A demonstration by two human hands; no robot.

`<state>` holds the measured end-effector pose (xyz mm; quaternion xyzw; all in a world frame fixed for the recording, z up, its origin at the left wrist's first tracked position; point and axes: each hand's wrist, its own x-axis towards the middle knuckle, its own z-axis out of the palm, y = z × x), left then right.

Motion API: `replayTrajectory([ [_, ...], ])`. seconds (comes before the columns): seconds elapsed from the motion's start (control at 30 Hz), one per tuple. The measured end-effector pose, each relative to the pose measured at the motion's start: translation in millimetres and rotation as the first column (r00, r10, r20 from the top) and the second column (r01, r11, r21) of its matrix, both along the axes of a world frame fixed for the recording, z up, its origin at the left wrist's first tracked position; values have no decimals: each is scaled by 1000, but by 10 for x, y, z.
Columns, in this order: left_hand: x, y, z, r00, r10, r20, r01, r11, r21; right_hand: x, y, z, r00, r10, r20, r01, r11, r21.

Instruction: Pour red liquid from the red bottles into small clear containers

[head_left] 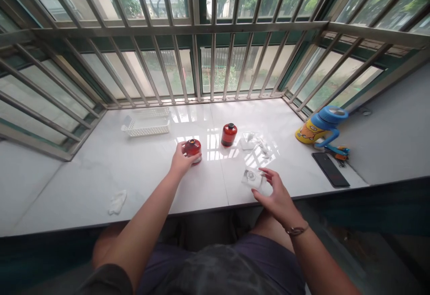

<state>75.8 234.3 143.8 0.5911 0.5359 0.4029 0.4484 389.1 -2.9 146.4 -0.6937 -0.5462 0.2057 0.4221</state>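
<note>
My left hand (pixel 183 160) is wrapped round a red translucent bottle (pixel 194 146), which stands upright on the white ledge with its neck uncovered. A second red bottle (pixel 229 135), with a dark top, stands a little behind it to the right. Fingers apart, my right hand (pixel 273 190) hovers beside a small clear plastic packet (pixel 251 177) with a round shape in it; I cannot make out whether the fingertips touch it. Behind this packet lie more clear and white plastic pieces (pixel 255 143), blurred by glare.
A white plastic basket (pixel 146 129) sits at the back left. A crumpled white tissue (pixel 117 202) lies near the front left edge. To the right are a blue and yellow flask (pixel 319 125), a black phone (pixel 331 169) and a blue-orange item (pixel 337 152). Metal bars (pixel 215 28) enclose the back.
</note>
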Motion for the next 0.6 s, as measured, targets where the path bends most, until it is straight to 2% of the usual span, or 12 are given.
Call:
replayTrajectory([
  [0.13, 61, 29, -71, 1000, 1, -31, -1, 1000, 22, 20, 447, 47, 993, 100, 58, -104, 992, 76],
  [0.27, 77, 119, -109, 995, 14, -97, -8, 998, 65, 37, 938, 92, 974, 143, 175, -149, 989, 22],
  [0.4, 9, 146, -77, 983, 28, -183, -8, 994, 114, 10, 1290, 43, 967, 191, 169, -184, 981, -58],
  [0.5, -132, -25, -35, 955, 73, -287, -9, 976, 217, -12, 1419, -42, 965, 222, 140, -211, 974, -87],
  [0.6, -374, -398, -5, 893, 91, -440, 88, 925, 371, -18, 1461, -143, 960, 240, 141, -229, 969, -91],
])
